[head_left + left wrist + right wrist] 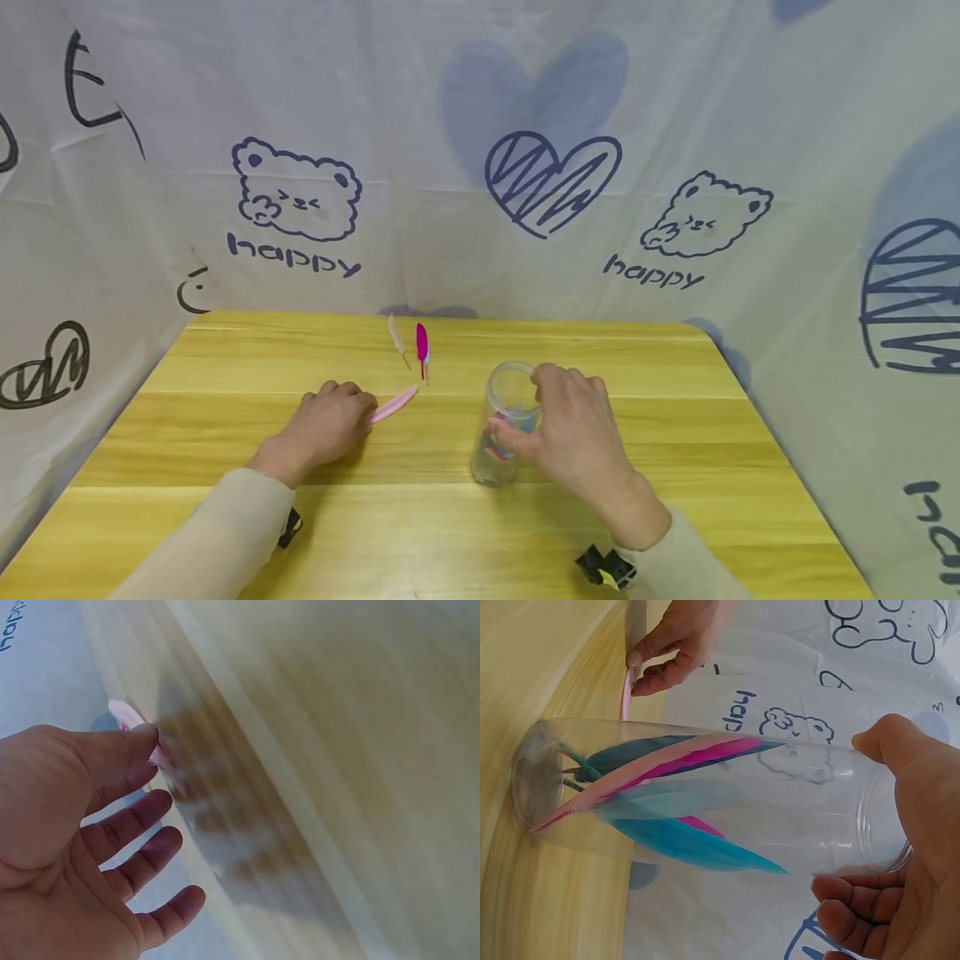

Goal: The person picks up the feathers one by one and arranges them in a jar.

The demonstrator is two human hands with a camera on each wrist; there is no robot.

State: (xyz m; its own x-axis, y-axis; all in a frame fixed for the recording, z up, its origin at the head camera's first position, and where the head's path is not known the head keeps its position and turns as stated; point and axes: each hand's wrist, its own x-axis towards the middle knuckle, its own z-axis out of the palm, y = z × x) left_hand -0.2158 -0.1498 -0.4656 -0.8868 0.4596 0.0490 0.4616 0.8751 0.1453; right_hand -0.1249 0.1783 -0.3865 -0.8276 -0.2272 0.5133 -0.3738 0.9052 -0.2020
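- Head view: the left hand (pixel 337 421) pinches one end of a pink feather (pixel 395 404), its tip pointing towards the clear jar (pixel 489 471). The right hand (pixel 573 429) holds that jar near its open mouth, fingers at the far side and thumb at the near. From where I stand, a hard squeeze or sideways tug up there could tip it, since the hold is high. Beyond, a magenta feather (pixel 422 342) and a pale feather (pixel 396 332) lie close to the back edge of the table (pixel 420 533); a sleeve or a puff of air might scatter them. The side edges are well away from both hands, leaving room between them.
- Left wrist view: thumb and forefinger pinch the pink feather, the other fingers spread apart. So light a grip might let it slip or twist.
- Right wrist view: thumb and fingers curl about the jar's mouth end. Inside, a blue feather (pixel 697 851) leans with several others; another pushed in carelessly could snag or bend on them. There's room above their tips, though the hand crowds the rim.
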